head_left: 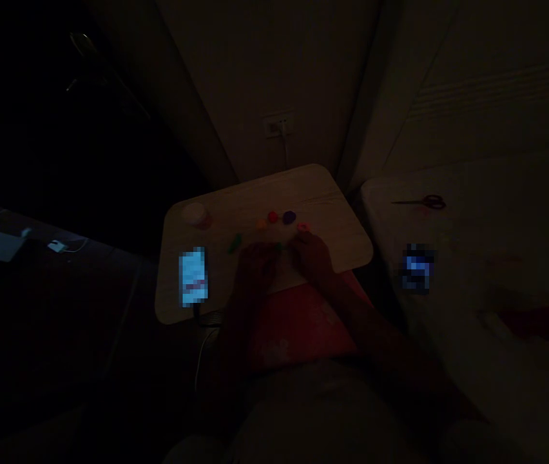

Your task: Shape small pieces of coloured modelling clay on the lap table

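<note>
In very dim light, both hands are over a small light wooden table. My left hand (pixel 258 263) has its fingers curled in at a small dark green lump (pixel 278 247) by its fingertips. Close by on the right, my right hand (pixel 310 254) is bent with its fingers drawn together; what they hold, if anything, is hidden. Beyond the hands lie small coloured lumps: an orange one (pixel 261 225), a red one (pixel 273 217), a purple one (pixel 289 217) and a pinkish-red one (pixel 303 227). A longer green piece (pixel 234 243) rests left of my left hand.
A lit phone (pixel 193 277) lies on the table's (pixel 173 309) left side, with a pale cup-like thing (pixel 196 214) behind it. Scissors (pixel 426 202) and another lit screen (pixel 418 267) rest on the pale surface at right. A cable runs from the wall socket (pixel 278 124).
</note>
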`<state>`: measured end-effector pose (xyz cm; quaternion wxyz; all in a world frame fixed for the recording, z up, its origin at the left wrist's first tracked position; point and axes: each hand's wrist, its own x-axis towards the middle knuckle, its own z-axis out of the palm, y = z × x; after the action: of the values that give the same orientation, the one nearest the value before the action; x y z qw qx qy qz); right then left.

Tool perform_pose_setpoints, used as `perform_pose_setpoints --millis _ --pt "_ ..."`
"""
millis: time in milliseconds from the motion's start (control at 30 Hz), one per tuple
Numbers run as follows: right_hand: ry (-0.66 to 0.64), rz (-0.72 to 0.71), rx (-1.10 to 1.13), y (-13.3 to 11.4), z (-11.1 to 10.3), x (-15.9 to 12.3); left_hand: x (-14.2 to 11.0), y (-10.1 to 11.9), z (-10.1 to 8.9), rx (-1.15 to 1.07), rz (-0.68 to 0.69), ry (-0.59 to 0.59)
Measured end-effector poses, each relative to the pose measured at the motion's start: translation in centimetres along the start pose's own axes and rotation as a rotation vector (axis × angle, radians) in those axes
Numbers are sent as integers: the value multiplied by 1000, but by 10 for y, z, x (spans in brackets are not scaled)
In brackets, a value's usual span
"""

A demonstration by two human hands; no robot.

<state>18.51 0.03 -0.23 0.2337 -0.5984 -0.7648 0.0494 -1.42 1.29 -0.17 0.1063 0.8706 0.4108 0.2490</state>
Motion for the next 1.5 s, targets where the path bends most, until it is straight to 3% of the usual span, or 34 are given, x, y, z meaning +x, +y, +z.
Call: perform_pose_setpoints --millis 400,700,1133,1500 --pt "68 -29 19 1 1 -2 -1 -2 1 0 23 9" --pt "11 0 11 1 1 -1 -1 -2 3 -2 19 28" --pt "66 -5 38 1 1 -2 0 -2 2 -8 31 21" --pt "37 -3 17 1 1 -1 -1 -2 3 -26 7 13"
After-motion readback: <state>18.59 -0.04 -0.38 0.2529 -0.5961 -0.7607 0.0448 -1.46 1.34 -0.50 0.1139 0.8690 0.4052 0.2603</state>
